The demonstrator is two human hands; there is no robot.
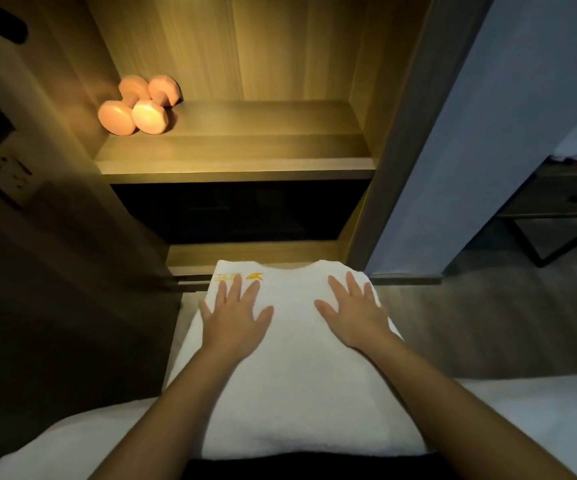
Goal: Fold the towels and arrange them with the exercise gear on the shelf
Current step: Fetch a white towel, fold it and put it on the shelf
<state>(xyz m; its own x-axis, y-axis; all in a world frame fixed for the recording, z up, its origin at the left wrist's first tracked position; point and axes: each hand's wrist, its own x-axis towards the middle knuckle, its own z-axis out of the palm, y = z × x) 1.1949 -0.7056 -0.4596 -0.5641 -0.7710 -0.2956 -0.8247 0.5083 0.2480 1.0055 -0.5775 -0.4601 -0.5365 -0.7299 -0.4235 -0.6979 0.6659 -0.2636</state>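
Note:
A folded white towel [294, 368] with yellow embroidery near its far left corner lies on a white surface in front of me. My left hand [235, 317] presses flat on its far left part, fingers spread. My right hand [353, 313] presses flat on its far right part, fingers also spread. Two pink dumbbells [140, 105] lie side by side at the back left of the lit wooden shelf [238, 157] straight ahead, above the towel.
Below the shelf is a dark compartment [245, 209]. A wall socket [8, 171] sits on the panel at left. A grey-blue panel [470, 133] stands at right, with a black-framed table [564, 202] beyond it. White bedding [522, 417] spreads to either side.

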